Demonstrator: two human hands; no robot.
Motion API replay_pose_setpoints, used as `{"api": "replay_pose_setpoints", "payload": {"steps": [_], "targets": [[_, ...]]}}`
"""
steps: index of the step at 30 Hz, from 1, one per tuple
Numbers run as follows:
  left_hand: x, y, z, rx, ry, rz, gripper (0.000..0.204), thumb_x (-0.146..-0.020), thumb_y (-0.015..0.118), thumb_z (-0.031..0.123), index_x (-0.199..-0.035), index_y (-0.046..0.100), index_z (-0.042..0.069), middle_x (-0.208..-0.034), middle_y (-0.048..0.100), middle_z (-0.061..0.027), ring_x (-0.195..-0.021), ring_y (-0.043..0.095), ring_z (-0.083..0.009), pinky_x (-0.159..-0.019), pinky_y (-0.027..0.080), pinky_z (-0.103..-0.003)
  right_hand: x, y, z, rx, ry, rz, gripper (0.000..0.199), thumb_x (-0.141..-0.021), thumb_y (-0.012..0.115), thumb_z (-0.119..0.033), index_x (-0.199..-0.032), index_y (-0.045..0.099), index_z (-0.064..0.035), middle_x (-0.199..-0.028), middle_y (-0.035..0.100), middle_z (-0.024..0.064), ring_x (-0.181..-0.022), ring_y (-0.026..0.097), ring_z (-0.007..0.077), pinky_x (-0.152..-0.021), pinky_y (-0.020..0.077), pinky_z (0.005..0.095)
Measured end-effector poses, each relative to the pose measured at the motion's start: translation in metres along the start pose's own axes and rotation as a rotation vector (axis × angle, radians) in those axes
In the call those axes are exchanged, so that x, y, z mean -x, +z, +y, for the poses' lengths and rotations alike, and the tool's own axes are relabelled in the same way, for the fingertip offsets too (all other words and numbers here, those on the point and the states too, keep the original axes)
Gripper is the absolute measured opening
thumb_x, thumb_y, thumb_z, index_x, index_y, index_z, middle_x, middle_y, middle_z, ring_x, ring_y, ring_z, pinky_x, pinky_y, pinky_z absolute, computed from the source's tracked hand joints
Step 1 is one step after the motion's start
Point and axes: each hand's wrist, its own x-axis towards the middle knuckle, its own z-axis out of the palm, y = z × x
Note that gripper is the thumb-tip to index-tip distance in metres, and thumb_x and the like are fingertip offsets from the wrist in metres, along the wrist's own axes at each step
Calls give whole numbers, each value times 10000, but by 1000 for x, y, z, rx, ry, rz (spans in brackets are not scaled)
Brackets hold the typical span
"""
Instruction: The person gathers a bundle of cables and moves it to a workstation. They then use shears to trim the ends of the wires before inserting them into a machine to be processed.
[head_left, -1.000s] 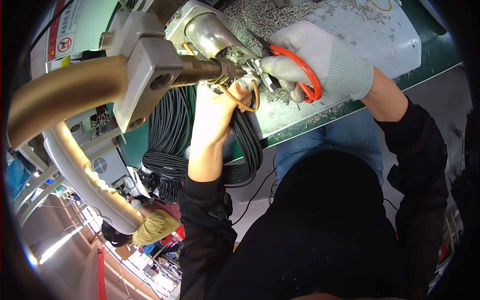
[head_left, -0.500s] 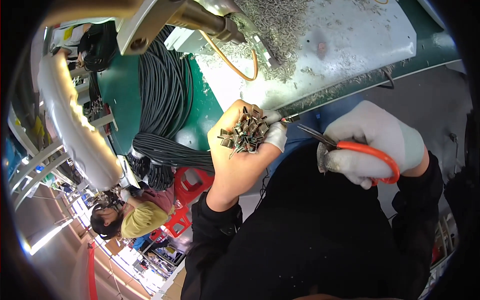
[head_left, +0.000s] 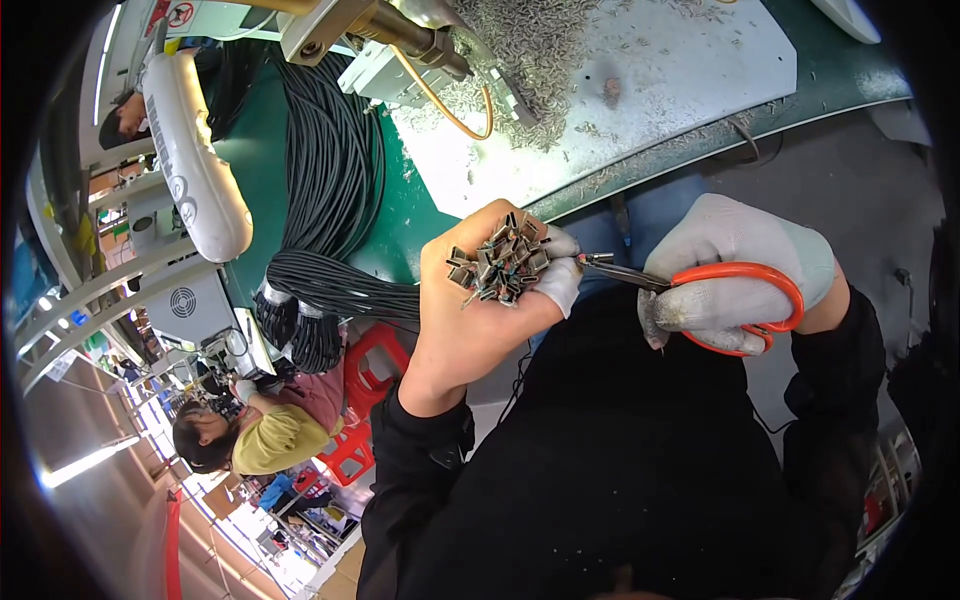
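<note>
My left hand (head_left: 465, 335), with white covers on its thumb and a fingertip, is closed round a bunch of black cables. Their ends, a cluster of small metal connector shells (head_left: 498, 262), stand up out of the fist. Between thumb and finger it pinches one connector end (head_left: 594, 258) that sticks out to the right. My gloved right hand (head_left: 735, 235) grips orange-red-handled scissors (head_left: 785, 290), its fingers through the loops. The scissors' dark blades reach left to the pinched end, appearing to touch it; whether they close on it I cannot tell.
Coiled black cables (head_left: 330, 170) lie on the green table (head_left: 250, 200). Metal scraps (head_left: 530, 60) are strewn over a white board (head_left: 690, 80) beneath a machine head (head_left: 390, 35). A lamp (head_left: 200, 180) hangs at left. Red stools (head_left: 370, 375) and a co-worker (head_left: 270, 430) are beyond.
The scissors have come left, from a gap away to the connector end pinched in my left hand. Their handle loops look wider apart. The whole view has shifted slightly.
</note>
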Motion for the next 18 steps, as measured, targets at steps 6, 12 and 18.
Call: {"api": "replay_pose_setpoints", "payload": {"steps": [6, 12, 18], "targets": [[-3, 1, -3, -18, -9, -12, 167, -709, 689, -58, -844, 596, -26, -786, 670, -41, -727, 614, -61, -672, 499, -215, -1, -2, 7, 62, -24, 9, 230, -860, 600, -173, -790, 665, 36, -441, 531, 23, -366, 521, 89, -398, 414, 230], [-5, 13, 11, -16, -60, 23, 156, -722, 672, -68, -774, 547, 9, -749, 609, -7, -699, 552, -48, -636, 462, -207, 14, -2, 13, -152, -102, 41, 236, -882, 566, -165, -802, 648, 41, -445, 507, 13, -381, 510, 82, -431, 425, 233], [-14, 3, -8, 42, -21, -25, 103, -780, 682, 14, -786, 579, 12, -675, 538, 44, -613, 463, -21, -541, 382, -200, 7, 15, 11, 138, -351, 589, 179, -877, 606, -163, -894, 595, 15, -565, 569, 37, -493, 566, 110, -479, 451, 256]]}}
